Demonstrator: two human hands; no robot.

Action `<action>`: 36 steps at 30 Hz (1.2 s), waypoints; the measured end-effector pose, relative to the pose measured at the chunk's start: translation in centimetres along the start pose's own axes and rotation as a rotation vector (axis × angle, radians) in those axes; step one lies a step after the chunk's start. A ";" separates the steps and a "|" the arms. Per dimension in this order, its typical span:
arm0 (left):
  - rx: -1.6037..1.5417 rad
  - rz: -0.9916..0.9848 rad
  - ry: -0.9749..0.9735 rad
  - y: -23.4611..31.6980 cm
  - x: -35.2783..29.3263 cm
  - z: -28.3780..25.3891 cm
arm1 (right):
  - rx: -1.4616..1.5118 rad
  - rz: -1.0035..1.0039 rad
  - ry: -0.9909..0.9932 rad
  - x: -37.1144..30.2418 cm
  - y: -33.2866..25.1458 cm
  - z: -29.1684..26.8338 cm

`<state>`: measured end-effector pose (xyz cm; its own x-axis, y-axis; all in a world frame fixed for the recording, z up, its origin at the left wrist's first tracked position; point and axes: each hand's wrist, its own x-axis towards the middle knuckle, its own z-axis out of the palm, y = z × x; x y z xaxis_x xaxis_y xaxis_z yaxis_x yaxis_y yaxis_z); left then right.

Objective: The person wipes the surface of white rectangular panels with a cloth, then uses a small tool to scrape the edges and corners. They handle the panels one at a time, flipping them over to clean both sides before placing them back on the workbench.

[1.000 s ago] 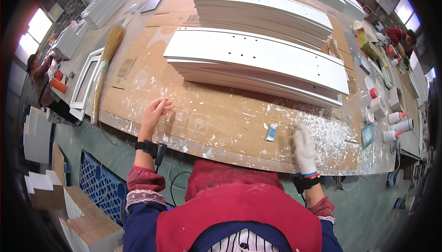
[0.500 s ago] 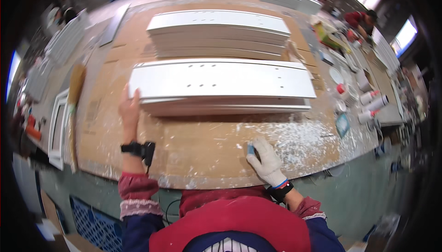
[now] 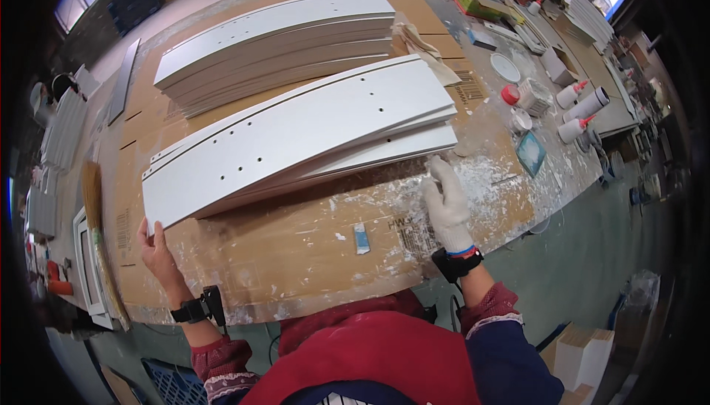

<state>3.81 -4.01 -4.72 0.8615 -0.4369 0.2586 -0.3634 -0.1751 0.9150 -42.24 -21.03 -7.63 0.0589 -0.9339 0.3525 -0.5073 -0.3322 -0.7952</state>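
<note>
Lower left, the left hand (image 3: 158, 254) pinches the skewed board (image 3: 303, 120), seemingly to control it; the right hand (image 3: 450, 214), right of centre, gapes loosely.

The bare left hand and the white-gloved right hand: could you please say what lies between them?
In the head view, a small blue rectangular block lies on brown cardboard, nearer the right hand than the left hand.

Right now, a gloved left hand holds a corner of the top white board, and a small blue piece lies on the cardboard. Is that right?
Not quite: the left hand is bare in the head view. It holds a corner of the top white board, and the small blue piece lies on the cardboard.
</note>
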 end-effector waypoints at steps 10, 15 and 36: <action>-0.556 -0.370 -0.084 -0.9 -3.6 -4.4 | -0.065 -0.081 -0.268 -2.4 -1.2 -2.1; -0.915 -0.647 -0.316 -0.3 -5.1 -4.6 | -0.015 0.105 -0.144 -3.1 0.7 -4.3; -0.740 -0.431 -0.268 1.3 -9.2 -2.6 | 0.381 0.356 0.439 9.8 7.8 -13.5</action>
<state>-3.69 2.07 -5.11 0.7248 -0.6725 -0.1497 0.3738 0.2013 0.9054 -57.24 -30.96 -3.70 -0.4504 -0.8817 0.1407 -0.0881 -0.1130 -0.9897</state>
